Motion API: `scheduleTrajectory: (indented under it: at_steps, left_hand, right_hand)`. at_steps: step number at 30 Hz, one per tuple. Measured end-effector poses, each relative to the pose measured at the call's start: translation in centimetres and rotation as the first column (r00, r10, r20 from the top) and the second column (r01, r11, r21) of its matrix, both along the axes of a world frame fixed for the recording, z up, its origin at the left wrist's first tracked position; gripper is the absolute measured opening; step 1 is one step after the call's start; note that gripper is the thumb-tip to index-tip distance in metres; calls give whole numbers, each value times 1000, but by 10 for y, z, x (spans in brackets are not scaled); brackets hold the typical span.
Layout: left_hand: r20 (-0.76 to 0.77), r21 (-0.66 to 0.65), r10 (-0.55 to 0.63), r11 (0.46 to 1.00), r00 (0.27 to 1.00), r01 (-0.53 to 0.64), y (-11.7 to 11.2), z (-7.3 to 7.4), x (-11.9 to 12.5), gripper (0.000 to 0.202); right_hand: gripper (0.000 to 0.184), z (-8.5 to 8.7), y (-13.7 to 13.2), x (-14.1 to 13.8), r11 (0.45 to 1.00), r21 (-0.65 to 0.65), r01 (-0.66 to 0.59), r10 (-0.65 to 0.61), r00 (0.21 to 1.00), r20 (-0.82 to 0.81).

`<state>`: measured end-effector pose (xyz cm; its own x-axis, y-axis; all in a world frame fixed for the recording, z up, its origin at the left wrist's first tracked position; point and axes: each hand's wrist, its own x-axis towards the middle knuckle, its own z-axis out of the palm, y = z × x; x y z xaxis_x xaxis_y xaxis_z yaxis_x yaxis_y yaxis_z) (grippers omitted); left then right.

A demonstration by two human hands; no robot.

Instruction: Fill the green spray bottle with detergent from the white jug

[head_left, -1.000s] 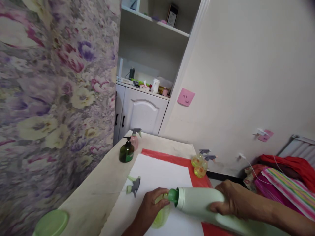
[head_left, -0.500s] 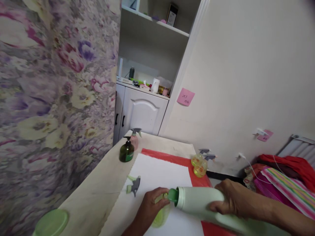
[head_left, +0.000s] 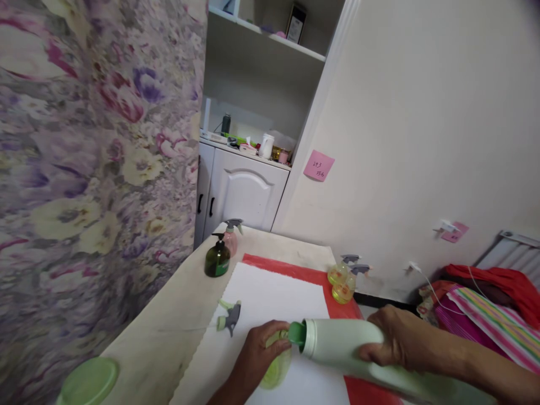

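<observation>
Half behind left hand (head_left: 256, 355), small bottle (head_left: 275, 373)

Soft even daylight, no glare; edges warped, curtain (head_left: 84, 169) blurred.

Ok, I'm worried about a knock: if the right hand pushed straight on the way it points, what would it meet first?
Likely the small bottle in the left hand: the right hand points toward it along the big bottle it grips, whose neck sits at the small bottle's mouth. Depth is unclear.
</observation>
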<state>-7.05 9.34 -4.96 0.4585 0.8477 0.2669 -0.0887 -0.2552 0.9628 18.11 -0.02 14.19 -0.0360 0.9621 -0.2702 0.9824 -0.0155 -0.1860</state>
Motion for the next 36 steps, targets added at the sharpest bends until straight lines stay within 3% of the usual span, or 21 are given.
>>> scheduleTrajectory:
  at_steps: [36]
  left_hand:
    - [-12,-11,17,1000,1000,-17,0,1,2,19]
  right_hand:
    - [47,-1,1,4,999,19,-31,31,999,37]
